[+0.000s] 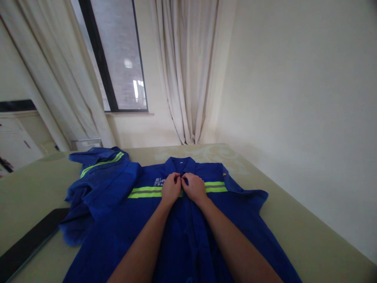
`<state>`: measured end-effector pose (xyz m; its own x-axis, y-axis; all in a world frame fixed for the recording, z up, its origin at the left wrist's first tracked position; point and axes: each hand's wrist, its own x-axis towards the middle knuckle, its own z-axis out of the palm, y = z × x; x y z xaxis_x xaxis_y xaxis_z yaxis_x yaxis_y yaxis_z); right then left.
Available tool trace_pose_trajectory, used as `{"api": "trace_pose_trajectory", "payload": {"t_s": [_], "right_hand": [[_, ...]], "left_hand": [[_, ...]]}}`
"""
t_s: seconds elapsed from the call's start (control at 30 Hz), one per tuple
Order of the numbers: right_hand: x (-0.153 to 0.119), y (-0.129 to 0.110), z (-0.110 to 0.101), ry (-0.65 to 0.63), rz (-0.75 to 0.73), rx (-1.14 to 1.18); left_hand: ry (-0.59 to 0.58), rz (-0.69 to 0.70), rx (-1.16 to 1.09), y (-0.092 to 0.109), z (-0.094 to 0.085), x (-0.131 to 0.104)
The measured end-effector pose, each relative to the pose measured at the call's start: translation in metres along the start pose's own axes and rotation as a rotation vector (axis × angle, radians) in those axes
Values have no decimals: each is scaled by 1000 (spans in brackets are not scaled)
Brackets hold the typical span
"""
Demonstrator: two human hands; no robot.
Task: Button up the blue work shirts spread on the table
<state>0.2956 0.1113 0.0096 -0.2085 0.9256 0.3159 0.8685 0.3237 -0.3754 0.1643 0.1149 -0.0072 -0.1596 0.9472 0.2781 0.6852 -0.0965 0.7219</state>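
A blue work shirt (123, 232) with a yellow-green and grey reflective band lies spread out, its collar (171, 164) pointing away from me. My left hand (171, 189) and my right hand (193, 186) meet at the front opening just below the collar. Both are closed, thumbs and fingertips pinching the edges of the front placket. Whether a button sits between the fingertips is hidden. White lettering shows on the chest beside my left hand. Down the middle, the placket runs toward me between my forearms.
Another bunched blue garment (100, 188) with a reflective band lies to the left, against the shirt. A long dark flat object (35, 236) rests on the pale green surface (294, 204) at the lower left. A wall borders the right side; curtains and a window stand behind.
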Motion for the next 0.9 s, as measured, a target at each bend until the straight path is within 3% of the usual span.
{"api": "trace_pose_trajectory", "payload": {"t_s": [0.9], "right_hand": [[-2,-1,-5,-14,-50,27]], "left_hand": [[29,4,-12,1,1,-1]]}}
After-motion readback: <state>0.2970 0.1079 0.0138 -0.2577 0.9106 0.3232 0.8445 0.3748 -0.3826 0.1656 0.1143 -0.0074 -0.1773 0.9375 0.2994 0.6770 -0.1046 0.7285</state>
